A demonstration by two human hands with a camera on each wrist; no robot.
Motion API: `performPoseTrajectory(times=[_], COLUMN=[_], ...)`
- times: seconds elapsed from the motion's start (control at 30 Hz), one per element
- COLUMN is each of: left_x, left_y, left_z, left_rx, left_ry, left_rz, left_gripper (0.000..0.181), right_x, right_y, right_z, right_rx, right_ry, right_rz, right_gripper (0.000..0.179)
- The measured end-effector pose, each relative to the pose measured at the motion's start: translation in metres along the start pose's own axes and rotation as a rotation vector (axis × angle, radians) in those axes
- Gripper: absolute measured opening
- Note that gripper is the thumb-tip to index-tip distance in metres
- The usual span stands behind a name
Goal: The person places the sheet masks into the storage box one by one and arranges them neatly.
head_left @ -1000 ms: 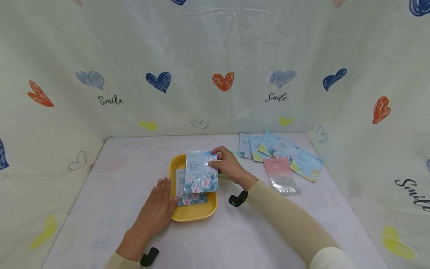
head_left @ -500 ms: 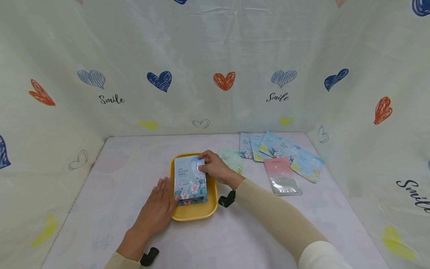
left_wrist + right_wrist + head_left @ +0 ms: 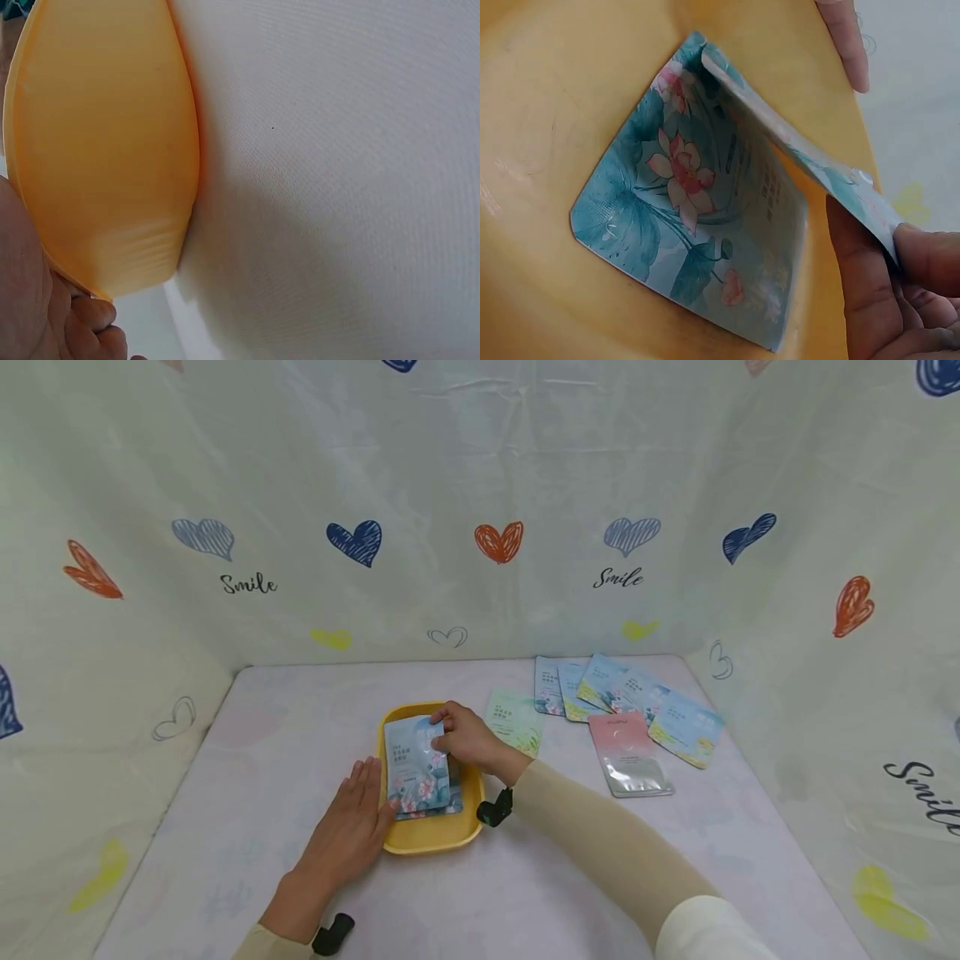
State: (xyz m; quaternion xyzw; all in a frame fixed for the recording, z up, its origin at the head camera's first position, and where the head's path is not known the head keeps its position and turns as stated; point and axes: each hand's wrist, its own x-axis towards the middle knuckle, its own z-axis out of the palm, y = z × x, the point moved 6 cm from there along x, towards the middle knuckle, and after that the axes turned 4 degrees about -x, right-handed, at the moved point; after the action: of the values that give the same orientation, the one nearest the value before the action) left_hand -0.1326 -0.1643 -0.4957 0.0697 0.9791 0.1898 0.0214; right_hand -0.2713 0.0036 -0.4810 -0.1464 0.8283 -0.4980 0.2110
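Note:
My right hand point(image 3: 474, 739) pinches the upper right edge of a blue sheet mask packet point(image 3: 415, 768) printed with pink lotus flowers. It holds this packet inside a yellow tray point(image 3: 431, 837). Beneath lies a second lotus packet point(image 3: 682, 187), flat on the tray bottom. In the right wrist view the held packet point(image 3: 802, 157) tilts up, its lower end right at the other's corner. My left hand point(image 3: 351, 818) rests along the tray's left side, fingers straight and thumb over the rim. The left wrist view catches part of that hand against the yellow wall point(image 3: 112, 150).
Just right of the tray lies a green packet point(image 3: 513, 720). Several blue packets point(image 3: 686, 729) overlap at the back right of the table, with a pink and silver packet point(image 3: 630, 753) in front of them. A heart-printed curtain point(image 3: 420, 468) encloses the table.
My right hand has moved left and lowered the held packet over the one in the tray, uncovering the green packet behind. My left hand has stayed at the tray's side.

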Motion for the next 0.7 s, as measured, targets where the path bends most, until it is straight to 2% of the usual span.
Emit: performPoseTrajectory(times=[0.17,0.27,0.47,0.7], left_x=[-0.0004,-0.0006,-0.0005,-0.0004], left_y=[-0.0001,0.0001,-0.0002,-0.0013], left_z=[0.0006,0.0008,0.0009,0.0014], left_rx=[-0.007,-0.009,-0.01,-0.018], left_ry=[0.009,0.011,0.013,0.015], left_rz=[0.009,0.014,0.019,0.022], left_gripper=[0.076,0.076,0.076,0.076], right_x=[0.0001,-0.0015,-0.0047,-0.0091], right_y=[-0.001,-0.0017,-0.0007,-0.0041], right_z=[0.0034,0.0043,-0.0002,-0.0029], right_rx=[-0.082,-0.089,-0.164,-0.252], right_ry=[0.011,-0.007,0.02,0.012], right_rz=[-0.037,-0.051,-0.035,-0.062], right_gripper=[0.026,0.026,0.027,0.034])
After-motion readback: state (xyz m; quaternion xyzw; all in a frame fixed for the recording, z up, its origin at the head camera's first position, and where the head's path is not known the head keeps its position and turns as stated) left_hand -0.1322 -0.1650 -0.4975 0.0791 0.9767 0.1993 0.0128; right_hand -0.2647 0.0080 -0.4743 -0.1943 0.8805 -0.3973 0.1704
